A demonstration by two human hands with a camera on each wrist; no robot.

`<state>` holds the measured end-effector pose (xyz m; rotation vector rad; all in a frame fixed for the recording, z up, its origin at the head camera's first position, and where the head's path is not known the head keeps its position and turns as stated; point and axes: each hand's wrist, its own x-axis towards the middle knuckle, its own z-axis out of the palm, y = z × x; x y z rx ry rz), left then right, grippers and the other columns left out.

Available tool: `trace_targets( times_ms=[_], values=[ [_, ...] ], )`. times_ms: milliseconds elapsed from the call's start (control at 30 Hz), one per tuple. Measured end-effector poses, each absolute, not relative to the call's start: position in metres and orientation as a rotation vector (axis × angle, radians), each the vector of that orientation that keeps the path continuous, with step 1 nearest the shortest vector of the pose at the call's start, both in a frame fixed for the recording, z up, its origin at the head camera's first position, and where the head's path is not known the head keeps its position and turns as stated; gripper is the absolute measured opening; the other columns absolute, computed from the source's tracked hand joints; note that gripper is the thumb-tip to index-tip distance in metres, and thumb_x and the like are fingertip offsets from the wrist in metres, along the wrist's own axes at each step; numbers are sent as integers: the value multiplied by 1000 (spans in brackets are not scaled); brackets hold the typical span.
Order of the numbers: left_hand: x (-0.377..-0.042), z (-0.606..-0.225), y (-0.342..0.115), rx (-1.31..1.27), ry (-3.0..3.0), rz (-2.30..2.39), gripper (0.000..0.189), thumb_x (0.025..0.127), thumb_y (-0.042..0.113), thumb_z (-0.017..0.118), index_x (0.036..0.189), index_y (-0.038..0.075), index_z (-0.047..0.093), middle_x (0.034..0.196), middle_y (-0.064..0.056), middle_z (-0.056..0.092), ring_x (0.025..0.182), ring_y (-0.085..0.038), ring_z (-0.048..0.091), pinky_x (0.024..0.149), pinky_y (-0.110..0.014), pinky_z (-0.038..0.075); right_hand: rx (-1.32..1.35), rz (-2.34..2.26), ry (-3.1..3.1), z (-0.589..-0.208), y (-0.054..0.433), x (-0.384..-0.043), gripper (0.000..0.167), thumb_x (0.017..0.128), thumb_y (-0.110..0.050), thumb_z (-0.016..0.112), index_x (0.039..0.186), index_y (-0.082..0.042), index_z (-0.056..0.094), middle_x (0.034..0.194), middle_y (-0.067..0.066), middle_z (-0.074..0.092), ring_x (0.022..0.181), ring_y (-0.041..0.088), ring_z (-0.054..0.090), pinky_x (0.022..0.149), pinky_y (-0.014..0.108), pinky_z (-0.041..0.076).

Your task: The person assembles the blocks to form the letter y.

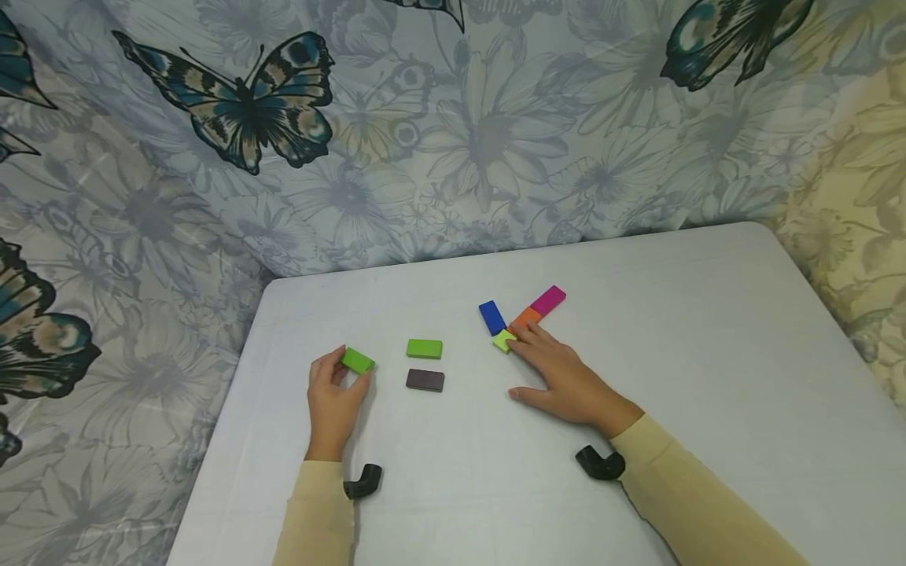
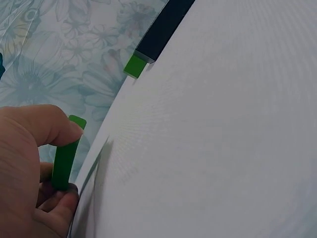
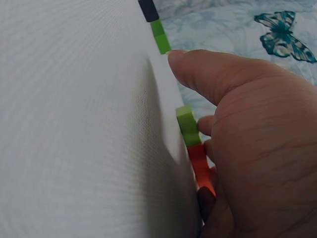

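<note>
left of the dark block (image 1: pixel 425 380), the left hand (image 1: pixel 334 399) is pinching a green block (image 1: pixel 358 360). a second green block (image 1: pixel 424 349) is lying just beyond the dark block. right of it, the right hand (image 1: pixel 562 383) is touching a lime block (image 1: pixel 502 341) and orange block (image 1: pixel 526 317) with loose, ungrasping fingers; a blue block (image 1: pixel 491 317) and magenta block (image 1: pixel 548 300) are lying beyond.
</note>
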<state>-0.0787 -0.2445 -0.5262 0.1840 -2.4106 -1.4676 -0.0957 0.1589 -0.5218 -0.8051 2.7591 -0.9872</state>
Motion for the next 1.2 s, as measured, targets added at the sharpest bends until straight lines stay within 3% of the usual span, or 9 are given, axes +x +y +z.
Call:
trace_targets(
  times_ms=[233,533,800,1200],
  values=[
    [-79,-524,-242,204,-2323,-1600,65,90,-12,82,148,-13,55,144,-23,45,138,-34,52,117,-40,44,-804,-995,2753,-522,159,-95,82,98,-42,82,165,-8,48,177,9,29,164,35,14,122,70,26],
    [-79,-521,-242,263,-2315,-1655,62,93,-10,80,150,-12,55,145,-21,53,135,-29,56,113,-30,46,-805,-1000,2749,-522,159,-95,82,99,-42,82,165,-8,48,177,8,29,165,34,13,122,71,26],
    [-81,-523,-242,275,-2338,-1638,63,94,-13,77,151,-15,51,149,-26,51,139,-36,53,117,-38,44,-810,-992,2750,-521,158,-96,82,99,-42,82,165,-8,47,177,9,28,165,34,13,122,72,26],
    [-80,-518,-241,178,-2331,-1578,59,93,-5,83,148,-6,60,146,-14,56,137,-28,56,114,-32,46,-812,-992,2755,-521,159,-97,82,98,-42,82,165,-7,48,177,9,28,164,35,14,122,71,26]
  ],
)
